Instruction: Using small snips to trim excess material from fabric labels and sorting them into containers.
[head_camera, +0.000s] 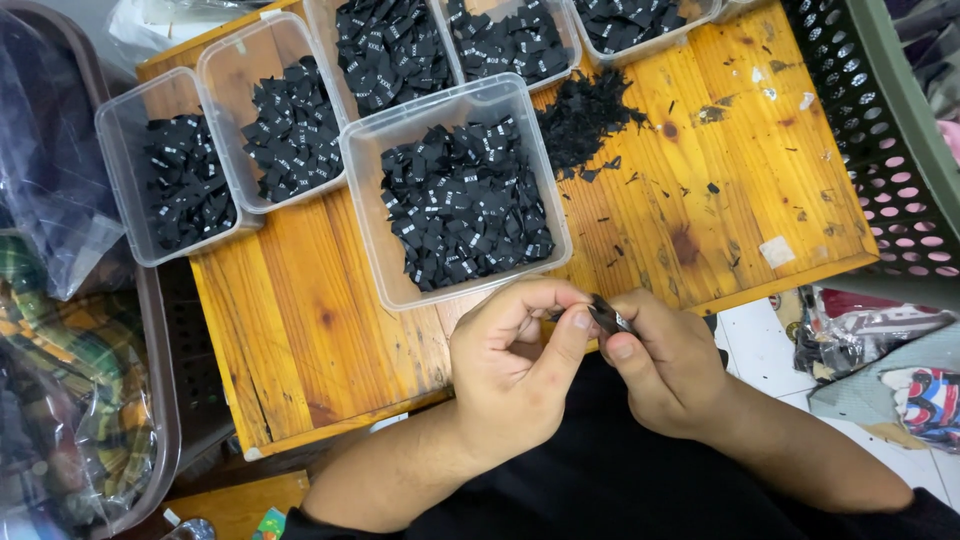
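My left hand (515, 365) and my right hand (665, 365) meet at the near edge of a wooden table (300, 330). Together they pinch a small black fabric label (608, 317) between thumbs and fingers. Just beyond the hands stands a clear plastic tub (372, 215) full of black labels with white print (462, 205). A loose heap of black scraps (585, 115) lies on the wood to the right of that tub.
Several more clear tubs of black labels line the table's far and left sides (120, 185) (225, 85). A dark green perforated basket (900, 140) stands at the right. Bagged clothes fill a bin (70, 400) at the left. Fabric lies on the floor (900, 380).
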